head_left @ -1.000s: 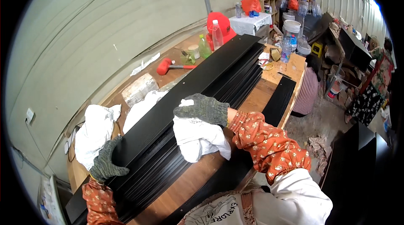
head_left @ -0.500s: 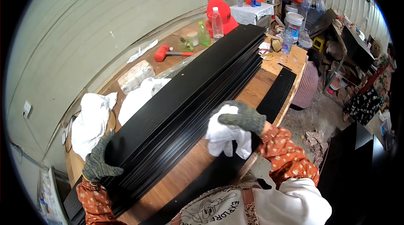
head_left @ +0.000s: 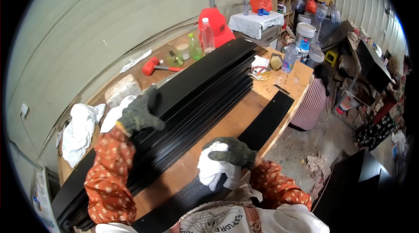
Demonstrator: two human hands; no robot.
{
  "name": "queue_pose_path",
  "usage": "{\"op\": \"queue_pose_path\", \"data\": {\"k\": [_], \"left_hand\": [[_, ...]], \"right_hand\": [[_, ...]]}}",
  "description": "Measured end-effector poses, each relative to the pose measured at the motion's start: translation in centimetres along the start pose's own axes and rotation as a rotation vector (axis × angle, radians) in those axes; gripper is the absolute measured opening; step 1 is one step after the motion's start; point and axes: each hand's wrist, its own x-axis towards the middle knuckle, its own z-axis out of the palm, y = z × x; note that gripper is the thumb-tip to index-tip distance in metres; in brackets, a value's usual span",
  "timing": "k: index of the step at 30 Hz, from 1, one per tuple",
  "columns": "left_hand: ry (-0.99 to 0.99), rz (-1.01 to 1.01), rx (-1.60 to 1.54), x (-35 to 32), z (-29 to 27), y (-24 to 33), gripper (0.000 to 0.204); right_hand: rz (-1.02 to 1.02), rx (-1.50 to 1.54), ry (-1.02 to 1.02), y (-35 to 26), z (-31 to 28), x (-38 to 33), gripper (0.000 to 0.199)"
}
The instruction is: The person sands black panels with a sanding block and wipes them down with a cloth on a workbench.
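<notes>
A tall stack of long black boards [head_left: 198,73] lies slantwise across the bench in front of me. My left hand [head_left: 140,111], in a grey-green knitted glove, spans the top board, thumb on the near side and fingers toward the far edge. My right hand [head_left: 233,151], gloved alike, is closed around a bunched white cloth [head_left: 214,168]. That cloth is over a lower row of black boards [head_left: 267,121] along the bench's near edge; whether it touches them I cannot tell.
Behind the stack lie a red mallet [head_left: 152,66], a whitish block [head_left: 123,90], white cloths [head_left: 80,130], bottles [head_left: 207,36] and a red cap [head_left: 218,25]. A water bottle [head_left: 289,58] stands at the bench's far right. A person in striped clothing [head_left: 309,104] is beyond the edge.
My left hand has moved from the stack's near end farther along the top board. My right hand has drawn nearer and leftward with the white cloth. The whole view has shifted slightly.
</notes>
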Motion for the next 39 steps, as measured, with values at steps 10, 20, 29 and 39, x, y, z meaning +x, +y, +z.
{"op": "queue_pose_path", "data": {"k": [10, 20, 29, 39], "left_hand": [[0.114, 0.070, -0.162, -2.5, 1.3, -0.8, 0.128], [0.094, -0.005, -0.010, -1.7, 0.2, 0.5, 0.120], [0.074, -0.154, 0.053, -5.5, 0.9, -2.5, 0.121], [0.108, -0.225, -0.011, -5.5, 1.6, -2.7, 0.108]], "right_hand": [[0.557, 0.244, 0.207, 3.8, -15.3, -3.2, 0.030], [0.186, -0.187, 0.637, 1.7, -24.5, 7.9, 0.029], [-0.708, -0.782, -0.153, 3.3, -12.0, 16.5, 0.062], [-0.470, -0.415, -0.132, 5.8, -14.0, 18.1, 0.055]]}}
